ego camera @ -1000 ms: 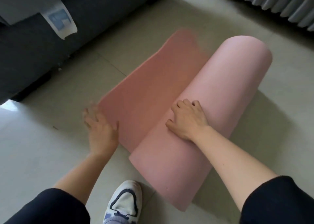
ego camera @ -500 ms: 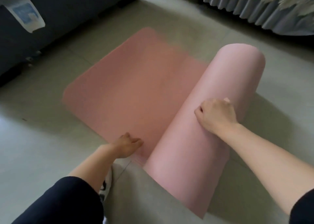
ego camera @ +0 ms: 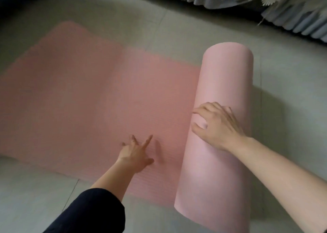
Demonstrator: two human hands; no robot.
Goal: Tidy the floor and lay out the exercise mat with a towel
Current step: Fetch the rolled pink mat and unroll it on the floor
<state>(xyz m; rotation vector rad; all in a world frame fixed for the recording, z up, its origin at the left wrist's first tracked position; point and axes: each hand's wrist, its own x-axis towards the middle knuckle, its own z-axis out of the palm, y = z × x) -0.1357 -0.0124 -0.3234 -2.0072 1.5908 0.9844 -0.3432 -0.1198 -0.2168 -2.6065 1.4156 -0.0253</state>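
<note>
The right hand (ego camera: 218,125) lies palm-down on the rolled part of the exercise mat (ego camera: 224,112), fingers curled loosely over its curve, pressing rather than gripping. The left hand (ego camera: 136,153) rests flat on the unrolled stretch, fingers spread wide, holding nothing. The mat is soft pink foam: the roll a smooth, pale cylinder, the flat part darker and finely ribbed, running off toward nine o'clock across the grey tiled floor (ego camera: 31,193). At one o'clock hangs pleated grey fabric (ego camera: 300,22) with pale leaf shapes, well apart from the roll.
</note>
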